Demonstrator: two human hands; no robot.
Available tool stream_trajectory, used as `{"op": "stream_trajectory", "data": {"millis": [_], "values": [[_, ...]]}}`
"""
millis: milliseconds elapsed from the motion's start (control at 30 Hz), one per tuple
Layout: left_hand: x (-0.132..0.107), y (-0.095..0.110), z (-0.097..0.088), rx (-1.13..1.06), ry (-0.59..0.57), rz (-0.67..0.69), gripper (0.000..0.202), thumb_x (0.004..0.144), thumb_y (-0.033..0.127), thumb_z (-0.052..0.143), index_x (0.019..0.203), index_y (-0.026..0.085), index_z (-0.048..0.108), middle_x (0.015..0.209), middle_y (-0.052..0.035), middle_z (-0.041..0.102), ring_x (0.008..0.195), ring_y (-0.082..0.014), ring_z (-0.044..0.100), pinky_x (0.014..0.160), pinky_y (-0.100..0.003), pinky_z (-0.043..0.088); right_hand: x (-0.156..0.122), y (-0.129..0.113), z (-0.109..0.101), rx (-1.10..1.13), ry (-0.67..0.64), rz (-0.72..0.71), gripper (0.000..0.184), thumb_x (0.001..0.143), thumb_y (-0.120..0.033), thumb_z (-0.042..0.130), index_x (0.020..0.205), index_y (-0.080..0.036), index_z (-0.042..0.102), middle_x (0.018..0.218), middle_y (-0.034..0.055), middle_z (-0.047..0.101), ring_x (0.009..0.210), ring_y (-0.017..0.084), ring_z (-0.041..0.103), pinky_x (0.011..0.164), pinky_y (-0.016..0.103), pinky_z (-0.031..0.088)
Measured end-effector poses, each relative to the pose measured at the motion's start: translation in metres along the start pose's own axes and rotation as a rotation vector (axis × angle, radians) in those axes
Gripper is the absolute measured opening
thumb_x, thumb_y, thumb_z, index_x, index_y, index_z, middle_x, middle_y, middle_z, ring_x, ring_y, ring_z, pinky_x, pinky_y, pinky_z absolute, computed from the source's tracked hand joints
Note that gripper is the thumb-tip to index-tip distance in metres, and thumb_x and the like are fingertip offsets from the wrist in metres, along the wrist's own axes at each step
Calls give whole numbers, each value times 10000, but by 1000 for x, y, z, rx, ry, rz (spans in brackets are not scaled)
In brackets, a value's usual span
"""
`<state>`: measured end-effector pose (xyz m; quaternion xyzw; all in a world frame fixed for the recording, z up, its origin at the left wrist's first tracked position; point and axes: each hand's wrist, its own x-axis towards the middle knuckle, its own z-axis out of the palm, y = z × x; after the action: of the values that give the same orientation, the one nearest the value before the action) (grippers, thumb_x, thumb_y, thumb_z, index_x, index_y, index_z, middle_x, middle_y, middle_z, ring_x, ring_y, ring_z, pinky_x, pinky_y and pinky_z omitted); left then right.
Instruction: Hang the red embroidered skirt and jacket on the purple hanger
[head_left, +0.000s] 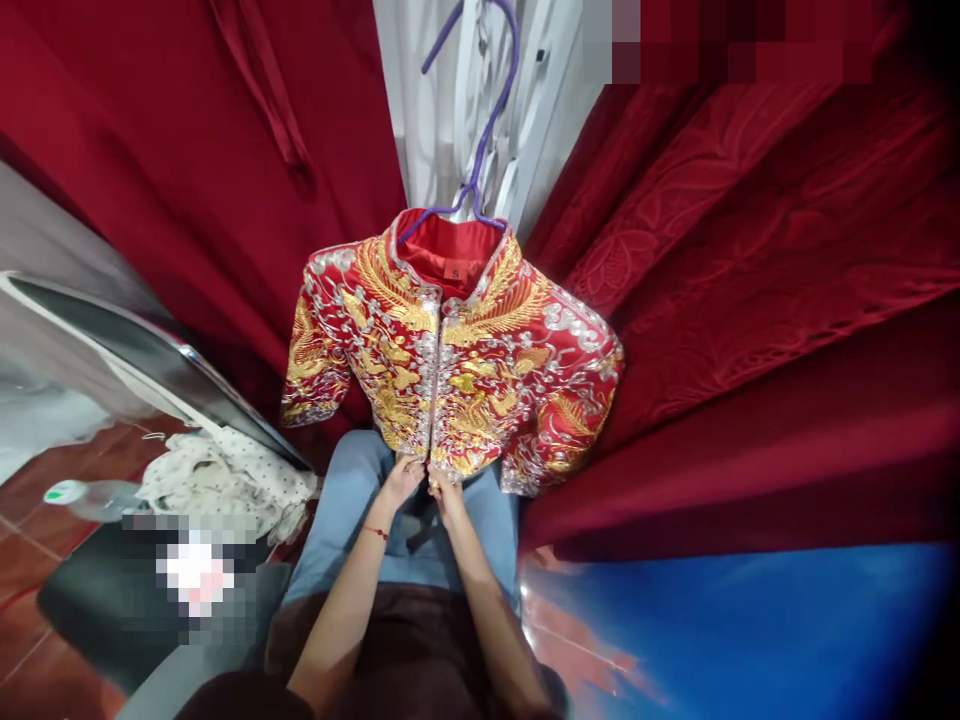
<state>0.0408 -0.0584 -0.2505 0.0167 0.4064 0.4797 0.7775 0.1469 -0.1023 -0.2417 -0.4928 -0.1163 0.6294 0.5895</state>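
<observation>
A red jacket (480, 370) with gold and silver embroidery hangs in front of me on a purple hanger (491, 130). Its stand collar shows a small size label (455, 271) inside, and the front edges meet down the middle. At the lower hem, left of the front opening, my left hand (405, 478) has its fingers closed on the jacket. My right hand (444, 487) pinches the hem just right of the opening. The two hands are close together, and the fingertips are partly hidden by the cloth. A thin red bracelet (376, 532) circles my left wrist.
Dark red drapes (322, 110) hang on the left, and patterned red cloth (720, 250) on the right. A mirror-like panel (142, 350) leans at left, near dotted white fabric (225, 485) and a plastic bottle (97, 498). Blue material (750, 630) covers the lower right.
</observation>
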Motion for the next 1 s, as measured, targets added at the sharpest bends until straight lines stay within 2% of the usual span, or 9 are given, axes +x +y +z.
{"op": "stream_trajectory", "data": {"millis": [100, 233, 367, 500, 633, 867, 1000], "values": [[-7, 4, -4, 33, -21, -7, 338, 938, 145, 590, 629, 151, 455, 508, 109, 328, 420, -37, 327, 447, -166, 355, 3, 3, 8, 53, -37, -26, 365, 527, -344, 860, 716, -205, 581, 572, -65, 511, 491, 68, 367, 443, 223, 292], [-13, 16, -8, 85, -55, -3, 293, 907, 57, 571, 645, 155, 482, 511, 95, 323, 443, -35, 370, 460, -148, 373, 4, 13, 23, 118, -86, -64, 365, 548, -360, 856, 705, -201, 567, 554, -82, 474, 481, 56, 326, 457, 226, 276], [-17, 24, -13, 84, -95, -35, 208, 864, 37, 611, 719, 150, 516, 529, 102, 320, 433, -22, 341, 426, -130, 326, -4, 16, 24, 101, -119, -81, 359, 558, -342, 872, 696, -191, 577, 537, -83, 460, 475, 54, 316, 463, 231, 289], [-20, 21, -13, 54, -134, -95, 288, 831, 49, 671, 676, 163, 458, 523, 107, 301, 432, -21, 330, 427, -134, 325, -15, 13, 16, 66, -111, -90, 366, 562, -311, 887, 695, -185, 570, 546, -86, 451, 473, 45, 311, 457, 220, 279], [-19, 16, -5, 20, -155, -148, 296, 858, 38, 645, 660, 158, 460, 499, 103, 323, 422, -21, 353, 431, -131, 339, -19, 10, 17, 66, -70, -115, 374, 567, -330, 887, 723, -186, 578, 579, -76, 487, 490, 50, 338, 469, 220, 310], [-22, 11, 4, -48, -119, -228, 311, 901, 51, 605, 654, 160, 452, 482, 114, 291, 365, -7, 320, 374, -103, 296, -23, 9, 21, 79, -26, -137, 360, 571, -340, 876, 708, -189, 579, 571, -74, 494, 487, 54, 352, 468, 220, 314], [-24, 12, 2, -87, -100, -243, 330, 951, 53, 517, 643, 156, 457, 461, 112, 269, 346, -7, 304, 356, -89, 269, -24, 10, 22, 72, -4, -122, 364, 562, -313, 875, 792, -182, 625, 639, -47, 577, 531, 74, 448, 490, 220, 363]]}}
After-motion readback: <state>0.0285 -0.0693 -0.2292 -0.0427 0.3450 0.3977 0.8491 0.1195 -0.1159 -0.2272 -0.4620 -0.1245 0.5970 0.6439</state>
